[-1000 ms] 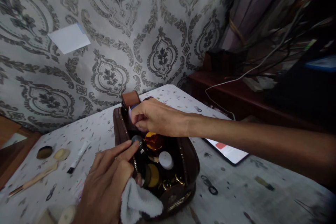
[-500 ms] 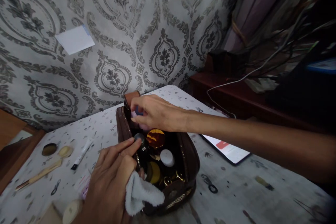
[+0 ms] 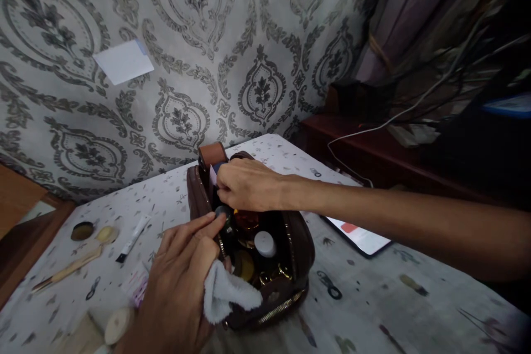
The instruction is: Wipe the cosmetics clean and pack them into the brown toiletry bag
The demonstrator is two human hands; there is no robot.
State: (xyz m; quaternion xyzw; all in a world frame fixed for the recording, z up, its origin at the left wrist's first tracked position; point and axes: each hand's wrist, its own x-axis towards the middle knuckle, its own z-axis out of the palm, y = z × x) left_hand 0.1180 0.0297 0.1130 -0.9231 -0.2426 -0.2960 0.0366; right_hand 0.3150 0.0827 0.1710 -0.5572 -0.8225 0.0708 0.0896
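Note:
A dark brown zip bag (image 3: 305, 246) stands open on the table, holding an amber-lidded container (image 3: 248, 219), a white round cap (image 3: 265, 244), a dark glossy round-topped item (image 3: 224, 220) and gold-coloured metal fittings. My left hand (image 3: 182, 276) grips a white cloth (image 3: 228, 293) against the near left side of the bag, its fingertips reaching over the rim to the dark item. At the bag's far end, my right hand (image 3: 249, 183) is down inside with fingers curled. A pale purple and dark blue item (image 3: 214, 173) shows beside them; whatever the fingers hold is hidden.
On the table's left lie a dark round lid (image 3: 82, 230), a small yellowish pot (image 3: 107, 234), a wooden-handled brush (image 3: 68, 269) and a white tube (image 3: 133, 239). A lit phone (image 3: 365, 238) lies right of the bag. Behind stands a patterned wall; a white cable (image 3: 385, 123) hangs at right.
My right hand has gone slightly lower and closed more tightly inside the bag, now covering part of the amber lid. My left hand still holds the cloth at the rim.

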